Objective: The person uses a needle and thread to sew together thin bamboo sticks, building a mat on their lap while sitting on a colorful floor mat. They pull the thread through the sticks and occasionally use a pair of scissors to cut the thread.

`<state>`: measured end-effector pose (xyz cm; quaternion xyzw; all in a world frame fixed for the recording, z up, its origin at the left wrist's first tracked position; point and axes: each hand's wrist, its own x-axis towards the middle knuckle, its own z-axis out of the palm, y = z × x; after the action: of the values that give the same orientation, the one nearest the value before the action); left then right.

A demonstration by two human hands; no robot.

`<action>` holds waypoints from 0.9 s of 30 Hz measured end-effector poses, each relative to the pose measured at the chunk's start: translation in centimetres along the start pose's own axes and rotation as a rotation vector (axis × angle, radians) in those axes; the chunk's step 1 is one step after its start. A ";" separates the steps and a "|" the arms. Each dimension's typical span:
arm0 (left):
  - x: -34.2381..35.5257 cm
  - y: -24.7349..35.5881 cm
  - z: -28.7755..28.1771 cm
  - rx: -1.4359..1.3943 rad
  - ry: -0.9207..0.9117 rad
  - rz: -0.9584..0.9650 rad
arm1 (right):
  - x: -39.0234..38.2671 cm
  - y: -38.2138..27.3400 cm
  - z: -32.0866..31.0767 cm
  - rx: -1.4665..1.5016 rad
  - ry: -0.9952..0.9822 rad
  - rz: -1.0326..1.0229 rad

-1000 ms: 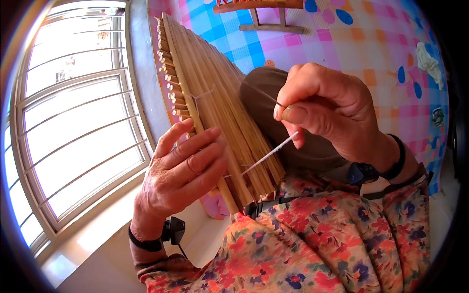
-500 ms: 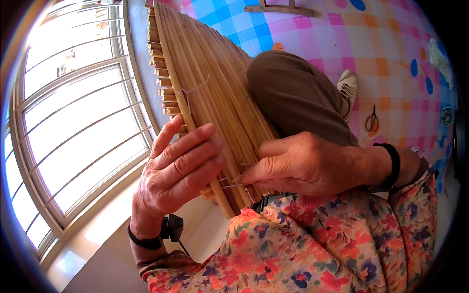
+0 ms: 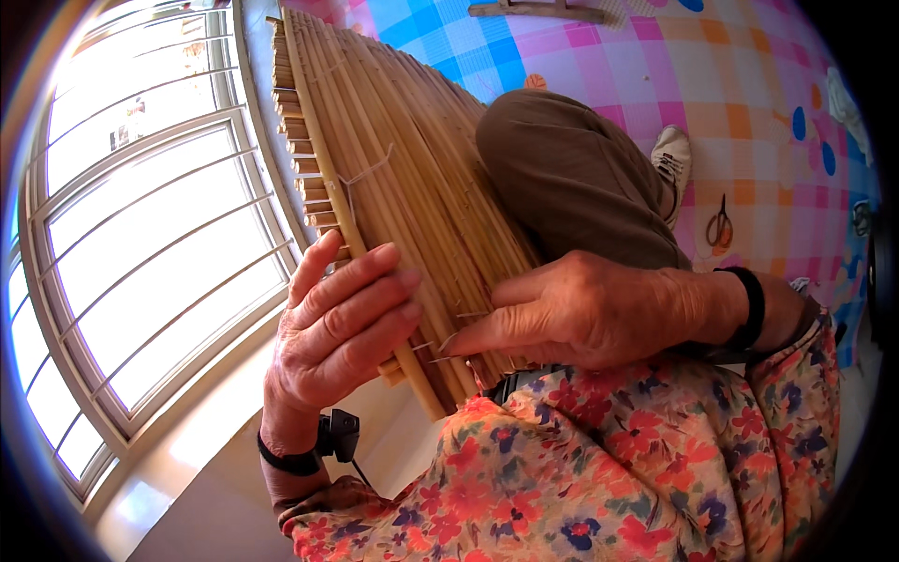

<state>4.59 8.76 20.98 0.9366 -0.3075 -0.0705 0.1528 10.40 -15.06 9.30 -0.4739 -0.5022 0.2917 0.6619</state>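
Resting half open, the left hand (image 3: pixel 342 328) lies on a smooth, round pole (image 3: pixel 418 379) along the left edge of a mat (image 3: pixel 403 122) of long, thin sticks (image 3: pixel 431 187). The mat runs near to far, left of a brown trouser leg (image 3: pixel 571 178). The right hand (image 3: pixel 590 309) curls over the mat's near end, one finger pointing left; I cannot tell if it holds anything. Thin thread (image 3: pixel 375 170) lies on the mat farther away.

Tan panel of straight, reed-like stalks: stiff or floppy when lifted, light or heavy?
The tan panel of straight, reed-like stalks is probably stiff lengthwise: long stalks lie side by side. It's likely light for its size, given the slim stalks. Tan round stalk ends protruding along its left edge could snag.
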 end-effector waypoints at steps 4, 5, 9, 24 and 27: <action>-0.1 -0.2 0.0 -0.003 0.003 0.010 | 0.2 0.0 -0.1 0.015 -0.005 -0.005; -0.1 -0.3 0.0 -0.007 0.003 0.010 | 0.3 0.0 -0.2 0.021 -0.009 -0.004; -0.2 0.0 0.0 -0.007 0.014 0.014 | 0.3 -0.2 -0.4 0.070 -0.037 0.002; 0.2 0.1 -0.2 -0.022 0.028 0.032 | 0.9 -0.8 -1.2 -0.046 -0.033 -0.033; 0.2 0.2 -0.2 -0.024 0.028 0.043 | 1.5 -1.8 -2.5 -0.179 -0.107 -0.028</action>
<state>4.66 8.58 21.19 0.9287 -0.3246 -0.0577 0.1699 13.08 -15.29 11.41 -0.5080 -0.5673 0.2612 0.5932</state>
